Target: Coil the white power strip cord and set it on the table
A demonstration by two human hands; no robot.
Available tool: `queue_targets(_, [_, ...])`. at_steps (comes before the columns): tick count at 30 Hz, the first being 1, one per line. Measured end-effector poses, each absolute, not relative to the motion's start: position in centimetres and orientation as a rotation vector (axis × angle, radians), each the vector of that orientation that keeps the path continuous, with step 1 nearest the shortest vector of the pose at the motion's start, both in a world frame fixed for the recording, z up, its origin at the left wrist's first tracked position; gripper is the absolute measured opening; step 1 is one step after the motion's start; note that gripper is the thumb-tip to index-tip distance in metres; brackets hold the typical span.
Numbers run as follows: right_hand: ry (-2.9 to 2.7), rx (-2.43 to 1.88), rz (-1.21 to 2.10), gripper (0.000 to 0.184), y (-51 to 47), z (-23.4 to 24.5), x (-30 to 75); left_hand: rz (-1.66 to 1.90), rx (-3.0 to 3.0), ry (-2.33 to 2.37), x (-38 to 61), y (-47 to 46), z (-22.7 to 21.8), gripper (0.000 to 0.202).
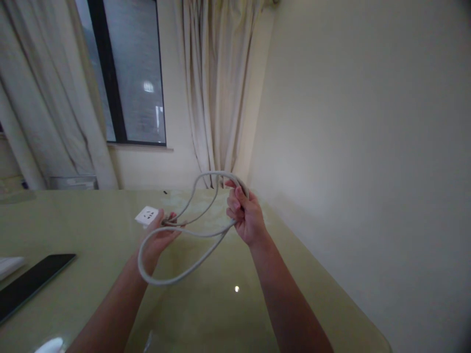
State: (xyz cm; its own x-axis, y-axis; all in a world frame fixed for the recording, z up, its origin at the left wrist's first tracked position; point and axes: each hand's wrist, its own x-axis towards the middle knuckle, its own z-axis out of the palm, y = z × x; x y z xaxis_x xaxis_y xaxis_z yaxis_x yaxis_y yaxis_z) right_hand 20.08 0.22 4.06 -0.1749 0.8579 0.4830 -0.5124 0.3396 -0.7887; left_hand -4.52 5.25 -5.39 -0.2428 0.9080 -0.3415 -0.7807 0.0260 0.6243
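A pale grey cable [200, 262] hangs in loose loops between my hands, above the table. My right hand [247, 211] is closed around the gathered loops, thumb on top. My left hand [158, 240] grips the cable where its strands come together, with the palm up and the fingertips pointing right. Just beyond the left thumb is a white power socket block [147, 215] with dark slots on its face. Whether this block rests on the table or is held by the left hand, I cannot tell.
A glossy greenish table [206, 314] lies under my hands. At its left are a flat black slab [37, 282] and a white object [10, 266]. A small dark bit [165, 192] lies at the far edge. A wall [360, 162] borders the right side; curtains [221, 88] hang behind.
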Motion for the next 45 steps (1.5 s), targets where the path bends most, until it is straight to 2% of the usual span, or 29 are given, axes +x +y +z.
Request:
queue_targets(2, [-1.347,-0.451,1.261,0.039,-0.1,4.4,20.8,1.643,0.153,0.828,-4.4,5.2,-5.1,0.014])
queue_targets(4, [-1.456,-0.607,1.097,0.035,0.2,4.5,21.6,1.737,0.086,0.782,-4.5,5.3,-4.3,0.014])
queue_targets(7, [-1.562,-0.866,0.591,0.023,1.0,4.1,22.4,1.850,0.014,0.727,-5.2,5.4,-2.9,0.010])
queue_targets(9, [-1.555,-0.954,0.253,0.016,1.7,3.4,22.5,1.910,-0.031,0.692,-5.6,5.2,-1.9,0.017])
queue_targets(12, [-1.420,-0.933,-0.016,0.021,2.3,1.7,22.3,1.990,-0.106,0.532,-5.7,4.7,-0.8,0.026])
queue_targets(19, [-1.129,-0.799,0.054,0.054,2.8,-0.1,21.9,1.825,0.033,0.277,-4.9,2.4,0.8,0.032])
queue_targets(22, [-1.218,-0.767,-0.056,0.061,3.0,0.3,21.8,1.572,0.234,0.243,-4.9,1.4,1.3,0.028])
queue_targets(25, [-1.488,-0.880,-0.063,0.069,3.2,0.3,22.1,1.323,0.469,0.460,-4.9,1.0,1.5,0.028])
queue_targets(27, [-1.712,-0.939,0.028,0.066,3.5,0.0,22.3,1.264,0.655,0.666,-4.7,1.1,1.3,0.022])
queue_targets(29, [-1.878,-0.928,0.119,0.054,3.9,-0.4,22.5,1.279,0.860,0.903,-4.4,1.2,0.8,0.016])
queue_targets(33, [-1.831,-0.934,0.023,0.035,5.1,-1.4,22.6,1.220,1.317,1.377,-4.7,1.6,-0.2,0.033])
queue_targets(37, [-1.646,-1.008,-0.261,0.037,7.0,-3.7,22.8,1.024,1.734,1.718,-5.8,2.3,-0.4,0.045])
queue_targets(41, [-1.634,-1.109,-0.343,0.036,8.8,-7.8,23.5,1.029,1.883,1.823,-6.0,2.5,-0.1,0.042])
queue_targets(45, [-1.797,-1.507,-0.211,0.038,9.4,-12.0,25.0,1.283,1.762,1.626,-5.0,2.0,0.3,0.038])
